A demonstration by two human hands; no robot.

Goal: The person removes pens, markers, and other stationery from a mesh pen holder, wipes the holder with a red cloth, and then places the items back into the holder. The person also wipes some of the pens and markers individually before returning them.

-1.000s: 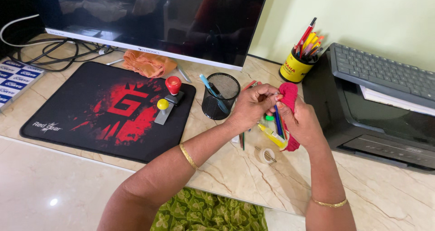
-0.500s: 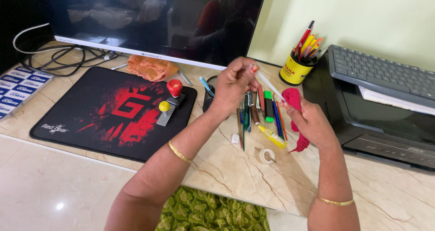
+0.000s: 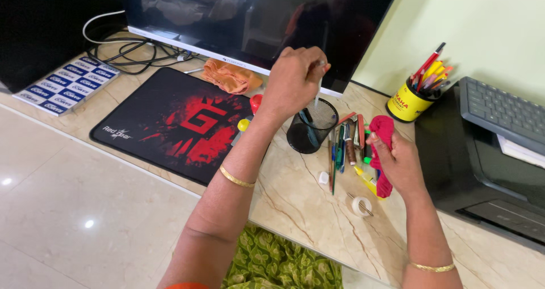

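the left hand, fingers pinching a white pen, is now lowering it into the black mesh cup, while the right hand keeps clutching the pink cloth.

Bright, even daylight; small glare spots on the glossy floor, dim reflections in the dark monitor, soft shadows, slight motion blur.

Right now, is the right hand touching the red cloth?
Touching. The head view shows the right hand closed around the red cloth, fingers wrapped over its middle.
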